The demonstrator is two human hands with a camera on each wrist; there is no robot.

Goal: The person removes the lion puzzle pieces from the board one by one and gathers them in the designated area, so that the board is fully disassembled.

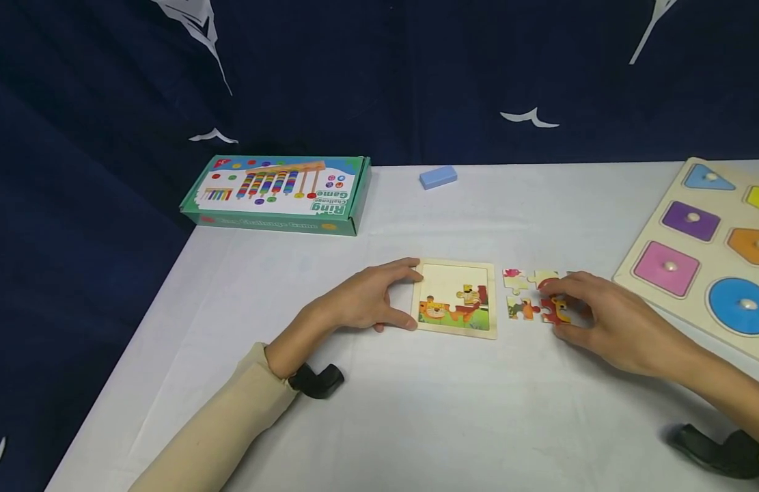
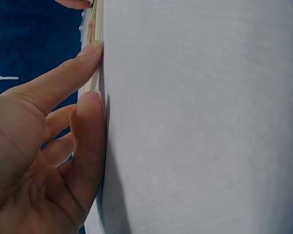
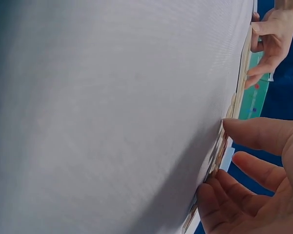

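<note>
A square wooden puzzle tray (image 1: 492, 301) lies flat on the table, with several animal-picture pieces (image 1: 467, 313) fitted along its lower and right parts. My left hand (image 1: 373, 295) holds the tray's left side, index finger at the upper corner and thumb at the lower one. To the tray's right lie several loose jigsaw pieces (image 1: 522, 307) in a cluster. Over that cluster, my right hand (image 1: 625, 331) has its thumb and index finger around a puzzle piece (image 1: 556, 311) with a yellow animal on red. The right hand covers part of the cluster.
A green boxed ring game (image 1: 274, 191) sits at the back left. A blue block (image 1: 438, 178) lies near the back edge. At the right is a wooden shape board (image 1: 652, 307) with knobbed coloured shapes. Dark blue cloth (image 1: 379, 82) hangs behind the white table (image 1: 428, 410).
</note>
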